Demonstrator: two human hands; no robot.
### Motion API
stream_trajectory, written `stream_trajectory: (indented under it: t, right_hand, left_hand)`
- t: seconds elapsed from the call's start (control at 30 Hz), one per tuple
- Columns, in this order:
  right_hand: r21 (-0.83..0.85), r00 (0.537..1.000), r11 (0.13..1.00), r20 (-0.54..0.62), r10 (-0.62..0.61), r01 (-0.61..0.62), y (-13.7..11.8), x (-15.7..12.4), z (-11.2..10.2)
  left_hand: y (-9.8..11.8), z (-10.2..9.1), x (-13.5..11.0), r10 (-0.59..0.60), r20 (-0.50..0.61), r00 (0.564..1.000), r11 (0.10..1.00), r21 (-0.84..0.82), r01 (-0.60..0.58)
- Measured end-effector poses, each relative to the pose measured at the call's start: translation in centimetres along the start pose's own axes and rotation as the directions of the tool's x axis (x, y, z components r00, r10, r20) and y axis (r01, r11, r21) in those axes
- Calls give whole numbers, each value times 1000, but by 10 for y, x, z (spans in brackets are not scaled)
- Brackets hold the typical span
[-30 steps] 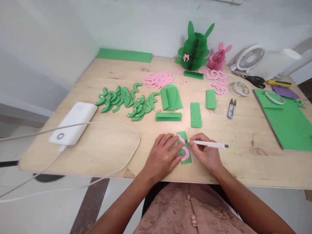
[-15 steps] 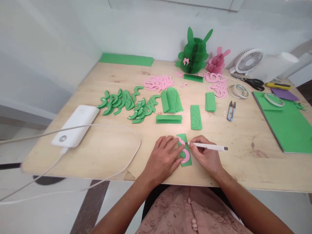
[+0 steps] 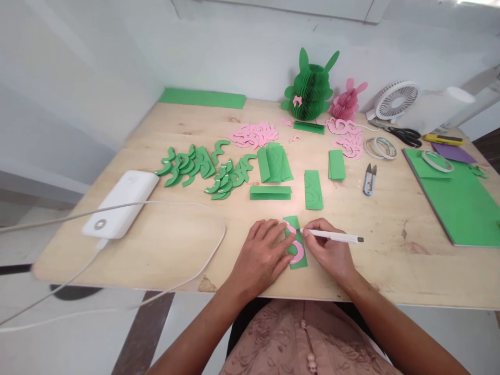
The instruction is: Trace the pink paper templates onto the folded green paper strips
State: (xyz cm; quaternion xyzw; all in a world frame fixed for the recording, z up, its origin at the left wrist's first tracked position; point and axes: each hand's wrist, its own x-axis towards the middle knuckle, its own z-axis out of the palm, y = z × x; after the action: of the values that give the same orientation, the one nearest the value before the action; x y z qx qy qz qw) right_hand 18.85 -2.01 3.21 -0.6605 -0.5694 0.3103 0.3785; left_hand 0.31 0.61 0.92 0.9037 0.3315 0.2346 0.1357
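Observation:
A small green paper strip (image 3: 297,260) lies near the table's front edge with a pink curved cut-out (image 3: 298,253) on top of it. My left hand (image 3: 262,256) lies flat with its fingers spread, pressing the pink cut-out and the strip down. My right hand (image 3: 330,251) is closed on a white pen (image 3: 336,237), whose tip touches the edge of the pink cut-out near its top. The pen's dark end points to the right.
Behind the hands lie green strips (image 3: 313,189), piles of green cut-outs (image 3: 203,169) and pink cut-outs (image 3: 253,134). Snips (image 3: 367,178), tape rolls (image 3: 381,147), scissors (image 3: 406,135), a fan (image 3: 395,100) and a green sheet (image 3: 461,200) sit right. A white power bank (image 3: 121,203) with cable lies left.
The view has tilted slightly, so everything sits a little lower in the picture. Both hands stay on the strip; the pen tip has barely shifted along the pink cut-out.

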Motion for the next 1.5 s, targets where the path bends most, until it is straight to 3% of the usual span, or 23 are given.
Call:
stream_trajectory:
  t: [1.5]
  right_hand:
    - [-73, 998, 995, 5, -68, 68, 6, 2, 3]
  left_hand:
    - [1, -1, 0, -1, 5, 1000, 1000, -4, 1]
